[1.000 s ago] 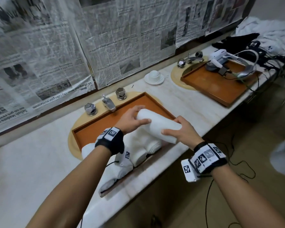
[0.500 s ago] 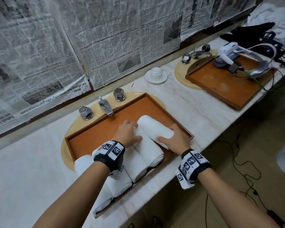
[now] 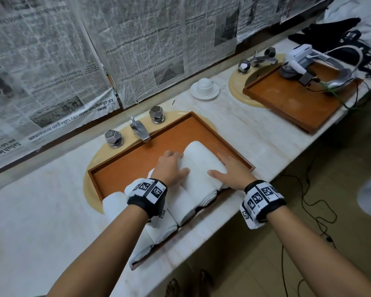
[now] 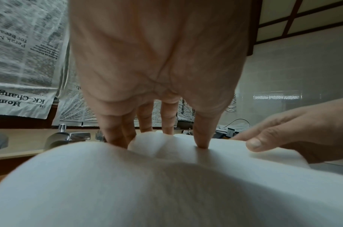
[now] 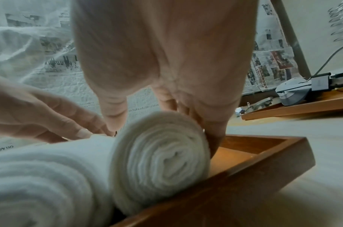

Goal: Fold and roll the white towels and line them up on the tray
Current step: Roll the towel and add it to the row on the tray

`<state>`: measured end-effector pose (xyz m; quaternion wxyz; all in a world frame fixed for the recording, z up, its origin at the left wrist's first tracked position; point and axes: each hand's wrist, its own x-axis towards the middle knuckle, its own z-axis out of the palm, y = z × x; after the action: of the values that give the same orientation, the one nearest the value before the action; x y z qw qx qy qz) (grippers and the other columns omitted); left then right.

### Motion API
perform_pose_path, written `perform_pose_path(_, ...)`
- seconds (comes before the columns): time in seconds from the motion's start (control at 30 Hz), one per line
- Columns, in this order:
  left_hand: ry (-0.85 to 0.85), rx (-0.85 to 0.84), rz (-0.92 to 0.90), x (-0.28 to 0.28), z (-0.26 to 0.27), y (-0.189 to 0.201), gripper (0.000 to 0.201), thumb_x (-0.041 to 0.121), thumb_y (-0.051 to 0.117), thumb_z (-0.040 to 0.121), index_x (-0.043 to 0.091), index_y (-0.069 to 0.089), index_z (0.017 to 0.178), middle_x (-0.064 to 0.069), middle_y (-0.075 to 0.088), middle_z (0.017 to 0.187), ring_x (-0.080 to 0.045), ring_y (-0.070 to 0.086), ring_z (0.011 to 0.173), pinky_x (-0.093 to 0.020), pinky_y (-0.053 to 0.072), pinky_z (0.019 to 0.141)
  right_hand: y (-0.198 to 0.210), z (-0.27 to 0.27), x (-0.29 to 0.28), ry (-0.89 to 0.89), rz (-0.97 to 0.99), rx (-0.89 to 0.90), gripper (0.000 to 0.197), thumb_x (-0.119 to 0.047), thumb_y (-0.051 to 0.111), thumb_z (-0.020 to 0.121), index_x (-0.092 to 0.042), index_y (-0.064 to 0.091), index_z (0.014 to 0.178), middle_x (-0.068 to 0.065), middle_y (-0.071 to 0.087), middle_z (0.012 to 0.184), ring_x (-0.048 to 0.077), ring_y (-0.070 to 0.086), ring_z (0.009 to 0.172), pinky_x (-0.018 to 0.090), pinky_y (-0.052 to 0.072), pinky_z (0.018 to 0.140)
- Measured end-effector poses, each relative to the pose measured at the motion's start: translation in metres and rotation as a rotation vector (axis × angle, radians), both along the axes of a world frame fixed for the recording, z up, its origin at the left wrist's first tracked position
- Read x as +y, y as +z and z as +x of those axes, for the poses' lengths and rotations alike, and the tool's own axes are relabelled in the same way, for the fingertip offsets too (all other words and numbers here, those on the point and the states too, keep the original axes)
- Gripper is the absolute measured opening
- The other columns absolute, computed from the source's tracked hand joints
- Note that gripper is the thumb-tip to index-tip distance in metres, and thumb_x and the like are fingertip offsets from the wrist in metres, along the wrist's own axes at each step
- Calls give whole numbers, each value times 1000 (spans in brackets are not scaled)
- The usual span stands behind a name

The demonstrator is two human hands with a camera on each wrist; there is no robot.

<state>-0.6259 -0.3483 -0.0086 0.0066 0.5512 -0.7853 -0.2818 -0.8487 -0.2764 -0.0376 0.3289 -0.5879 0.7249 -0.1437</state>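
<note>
Near edge: pale marble counter (image 3: 253,133) runs left to right, tiled floor (image 3: 308,211) below it on the right with black cables (image 3: 313,202) trailing across.

Wooden tray (image 3: 137,163) sits over a cream sink basin (image 3: 204,118). White rolled towels line its near side, side by side and touching. The rightmost rolled towel (image 3: 201,163) lies just beside the tray's right wall, its spiral end facing the near rim in the right wrist view (image 5: 160,155).

Left hand (image 3: 171,168): flat on that roll's left flank, fingers straight, fingertips pressing into the seam against the neighbour roll (image 3: 182,202). Right hand (image 3: 231,170): spread over the right flank, thumb across the top, fingers reaching down between roll and tray wall. Neither is curled round it.

Behind the tray: chrome faucet (image 3: 138,130) between two faceted knobs (image 3: 113,138). Further right on the counter, an upturned white cup on a saucer (image 3: 205,86).

Far right: second tray (image 3: 291,103) over another basin, carrying a white headset (image 3: 321,65) with wires. Beyond it, dark gear and white cloth, detail unclear.

Back wall: covered in newspaper sheets (image 3: 137,50) down to the counter's back ledge.
</note>
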Motion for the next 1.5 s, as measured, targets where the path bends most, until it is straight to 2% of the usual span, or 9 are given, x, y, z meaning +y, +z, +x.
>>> perform_pose_path(0.07, 0, -1, 0, 1, 1, 0, 61, 42, 61, 93, 21, 42, 147, -9, 39, 145, -31, 41, 131, -42, 35, 108, -7, 2, 3, 31, 1, -21, 86, -55, 62, 87, -28, 20, 156, 1, 28, 159, 21, 30, 143, 41, 26, 117)
perform_pose_path(0.17, -2, 8, 10, 0, 3, 0, 62, 43, 61, 92, 22, 42, 147, -9, 41, 144, -31, 42, 131, -41, 36, 107, -13, 0, 11, 34, -29, -41, 92, -64, 59, 78, -34, 19, 156, -3, 28, 159, 18, 30, 143, 43, 28, 117)
perform_pose_path(0.27, -10, 17, -1, 2, 5, -2, 66, 46, 63, 90, 22, 41, 147, -9, 38, 146, -31, 39, 133, -42, 34, 109, -11, 2, 15, 28, -72, -28, 87, -57, 63, 82, -30, 22, 155, -2, 31, 157, 18, 33, 141, 43, 30, 115)
perform_pose_path(0.5, -65, 24, -35, 9, 4, -12, 77, 50, 70, 85, 19, 40, 149, -8, 24, 161, -31, 15, 149, -43, 14, 121, -13, 12, 23, -12, -161, 19, 76, -44, 64, 90, -22, 28, 154, 3, 38, 151, 21, 38, 136, 36, 32, 112)
perform_pose_path(0.7, -77, 17, -40, 9, 3, -8, 78, 50, 70, 85, 18, 39, 149, -8, 26, 160, -28, 19, 148, -41, 16, 121, -14, 8, 28, -15, -171, 17, 77, -44, 66, 87, -20, 32, 152, 3, 44, 146, 20, 43, 131, 39, 37, 110)
perform_pose_path(0.9, -53, 61, -44, 14, 6, -10, 77, 49, 70, 85, 19, 39, 149, -9, 26, 159, -30, 19, 147, -44, 19, 120, -7, 10, 36, -11, -187, 56, 76, -46, 62, 87, -20, 30, 151, 1, 40, 148, 22, 43, 130, 42, 41, 106)
perform_pose_path(1.1, -51, 100, -107, 32, 14, -6, 74, 49, 68, 87, 23, 38, 149, -5, 26, 159, -26, 19, 147, -43, 23, 119, 13, 16, 43, 37, -338, 129, 73, -51, 60, 85, -19, 34, 146, -2, 39, 147, 19, 42, 131, 41, 42, 106)
perform_pose_path(1.3, 31, 143, -147, 56, 50, 7, 72, 55, 64, 88, 25, 39, 148, -3, 34, 155, -24, 31, 142, -40, 29, 115, 35, 55, 43, 180, -404, 171, 72, -50, 59, 90, -16, 35, 148, 1, 36, 152, 16, 31, 141, 32, 27, 115)
perform_pose_path(1.5, 180, 142, -167, 81, 131, 13, 66, 53, 65, 88, 26, 44, 145, -1, 41, 149, -22, 39, 136, -36, 33, 111, 43, 125, 41, 338, -429, 179, 73, -52, 59, 89, -16, 35, 149, 2, 38, 153, 17, 32, 141, 28, 22, 116)
